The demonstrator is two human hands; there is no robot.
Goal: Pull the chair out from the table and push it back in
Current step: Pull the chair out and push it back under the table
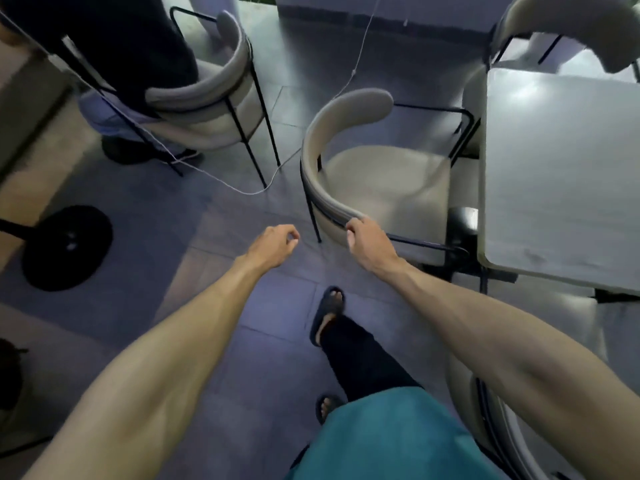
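A beige chair (381,181) with a curved backrest and thin black legs stands on the tiled floor, its seat front at the edge of the white table (554,168) on the right. My right hand (367,237) grips the near end of the curved backrest. My left hand (273,245) hovers over the floor just left of the chair, fingers loosely curled and holding nothing. My feet in dark sandals show below the hands.
A second beige chair (214,98) at upper left has a person in dark clothes seated on it. A thin white cable (221,180) trails across the floor. A black round table base (67,247) sits left. Another chair (502,427) is at lower right.
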